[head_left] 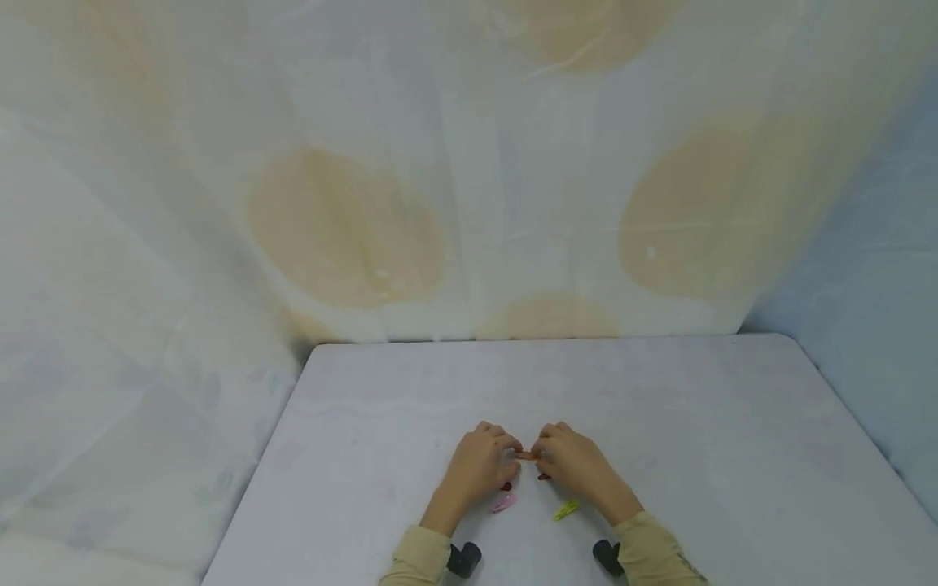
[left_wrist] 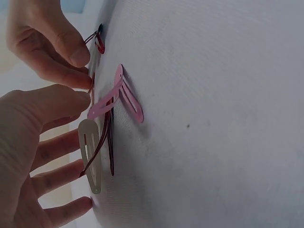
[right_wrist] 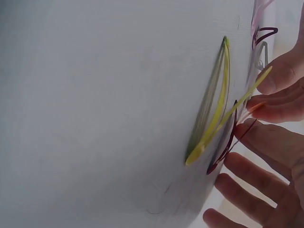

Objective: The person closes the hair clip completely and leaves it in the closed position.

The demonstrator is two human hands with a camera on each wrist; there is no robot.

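Observation:
On the white table (head_left: 659, 423) my two hands meet near the front edge. My left hand (head_left: 511, 456) and my right hand (head_left: 542, 454) each pinch one end of a small orange hair clip (head_left: 526, 455), held just above the surface. In the left wrist view, my left hand (left_wrist: 78, 102) has thumb and forefinger on the clip's thin edge (left_wrist: 91, 81). In the right wrist view, my right hand (right_wrist: 247, 124) holds the orange clip (right_wrist: 252, 109) the same way. Its other fingers are spread.
Loose snap clips lie under and just behind the hands: an open pink clip (head_left: 503, 503) (left_wrist: 118, 95), a yellow-green clip (head_left: 566, 510) (right_wrist: 219, 109), two dark red clips (left_wrist: 110, 142) (left_wrist: 99, 42) and a beige clip (left_wrist: 90, 156). A patterned curtain (head_left: 469, 163) hangs behind the table.

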